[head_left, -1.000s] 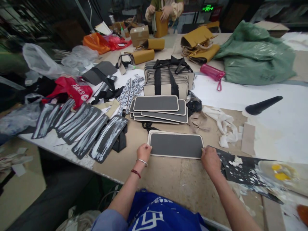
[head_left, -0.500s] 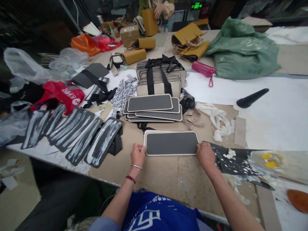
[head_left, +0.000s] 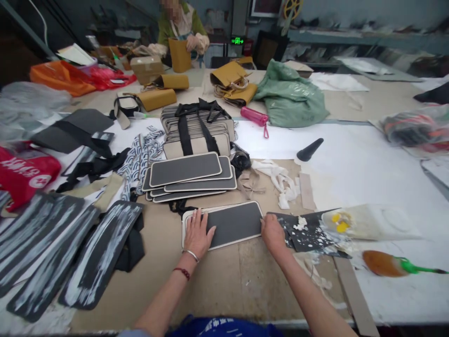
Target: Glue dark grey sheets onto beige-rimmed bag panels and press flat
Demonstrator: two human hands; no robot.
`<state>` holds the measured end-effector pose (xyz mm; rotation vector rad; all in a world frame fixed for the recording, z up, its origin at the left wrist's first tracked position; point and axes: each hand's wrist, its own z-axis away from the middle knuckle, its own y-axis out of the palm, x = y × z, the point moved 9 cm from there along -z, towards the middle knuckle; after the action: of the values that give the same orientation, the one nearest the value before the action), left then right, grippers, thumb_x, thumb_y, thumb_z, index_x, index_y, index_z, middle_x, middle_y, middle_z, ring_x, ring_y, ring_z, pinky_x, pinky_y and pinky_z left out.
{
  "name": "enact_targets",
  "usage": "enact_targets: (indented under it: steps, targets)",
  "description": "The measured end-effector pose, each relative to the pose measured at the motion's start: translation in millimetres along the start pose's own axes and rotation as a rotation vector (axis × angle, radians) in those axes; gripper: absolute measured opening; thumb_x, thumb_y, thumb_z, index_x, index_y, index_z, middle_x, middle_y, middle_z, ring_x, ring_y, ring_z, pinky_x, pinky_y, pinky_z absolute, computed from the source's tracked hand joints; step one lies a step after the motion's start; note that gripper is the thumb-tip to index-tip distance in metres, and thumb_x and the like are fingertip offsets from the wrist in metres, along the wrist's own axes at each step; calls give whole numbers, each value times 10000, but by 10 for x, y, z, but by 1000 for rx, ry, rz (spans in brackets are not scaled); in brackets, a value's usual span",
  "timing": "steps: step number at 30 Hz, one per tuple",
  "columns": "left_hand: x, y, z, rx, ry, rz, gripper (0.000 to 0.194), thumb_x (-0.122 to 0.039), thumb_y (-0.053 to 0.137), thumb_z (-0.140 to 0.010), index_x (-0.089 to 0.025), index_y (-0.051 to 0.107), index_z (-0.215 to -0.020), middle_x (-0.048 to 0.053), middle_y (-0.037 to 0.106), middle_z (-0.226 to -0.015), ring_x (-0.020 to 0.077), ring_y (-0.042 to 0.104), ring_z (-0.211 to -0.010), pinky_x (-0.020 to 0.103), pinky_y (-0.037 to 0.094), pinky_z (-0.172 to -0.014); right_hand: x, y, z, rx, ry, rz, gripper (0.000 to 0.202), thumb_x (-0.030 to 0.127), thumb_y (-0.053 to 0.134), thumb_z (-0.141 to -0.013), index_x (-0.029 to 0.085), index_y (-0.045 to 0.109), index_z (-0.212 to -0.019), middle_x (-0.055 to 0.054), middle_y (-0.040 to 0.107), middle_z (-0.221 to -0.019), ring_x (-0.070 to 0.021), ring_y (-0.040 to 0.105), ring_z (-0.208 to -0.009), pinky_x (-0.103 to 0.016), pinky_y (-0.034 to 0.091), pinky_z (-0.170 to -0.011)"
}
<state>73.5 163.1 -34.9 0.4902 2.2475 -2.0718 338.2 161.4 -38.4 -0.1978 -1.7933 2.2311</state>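
Note:
A dark grey rectangular panel (head_left: 235, 223) with a pale border and rounded corners lies before me on the brown board, over another pale-edged piece. My left hand (head_left: 197, 235) rests flat on its left end, fingers spread. At the opposite end, my right hand (head_left: 272, 231) is closed on the panel's right edge; its fingertips are partly hidden. Just beyond lies a loose pile of similar grey panels (head_left: 185, 170). Behind that pile stands a tall stack of beige-edged pieces (head_left: 198, 131) tied with black straps.
Dark pieces streaked with white (head_left: 101, 252) lie at the left. To the right are a glue-spattered black sheet (head_left: 310, 234), an amber bottle with a green nozzle (head_left: 384, 263) and a black tapered tool (head_left: 310, 150). A co-worker (head_left: 185, 32) handles a mustard bag across the table.
My left hand has gone from the panel's left edge to lying flat on top of it. The panel is now slightly tilted, right end farther away. The camera view has swung right and up.

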Motion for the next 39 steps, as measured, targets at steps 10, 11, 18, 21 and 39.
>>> enact_targets:
  steps: [10, 11, 18, 21, 39]
  targets:
    - [12, 83, 19, 27, 43, -77, 594, -428, 379, -816, -70, 374, -1291, 215, 318, -1380, 325, 242, -1296, 498, 237, -1034, 1060, -148, 303, -204, -412, -211, 466, 318, 453, -842, 105, 410, -1254, -150, 417, -1310, -255, 324, -1231, -398, 296, -994]
    - [10, 90, 19, 28, 48, -79, 585, -408, 380, -813, -64, 379, -1286, 218, 317, -1379, 326, 242, -1296, 498, 236, -1034, 1303, -88, 375, -197, -535, -252, 526, 362, 453, -839, 106, 371, -1290, -135, 385, -1345, -243, 271, -1269, -398, 264, -1028]
    - [-14, 81, 14, 19, 67, -91, 590, -399, 375, -813, -41, 375, -1282, 238, 295, -1383, 333, 222, -1301, 501, 227, -1033, 1407, 144, 297, -109, -729, -269, 662, 474, 384, -849, 57, 263, -1348, -135, 272, -1412, -199, 123, -1329, -387, 177, -1091]
    - [-25, 76, 7, 26, 64, -95, 602, -427, 366, -820, -49, 366, -1288, 235, 295, -1384, 326, 210, -1307, 501, 232, -1032, 988, 92, 64, -116, -614, -223, 648, 411, 414, -848, 61, 231, -1360, -144, 252, -1418, -206, 103, -1333, -417, 190, -1083]
    - [-24, 62, 9, 4, 62, -156, 610, -448, 414, -810, -89, 364, -1301, 209, 324, -1379, 317, 270, -1287, 481, 281, -1024, 379, -6, -193, -304, -309, -83, 478, 315, 347, -877, 23, 410, -1249, -204, 462, -1255, -274, 366, -1195, -403, 301, -964]
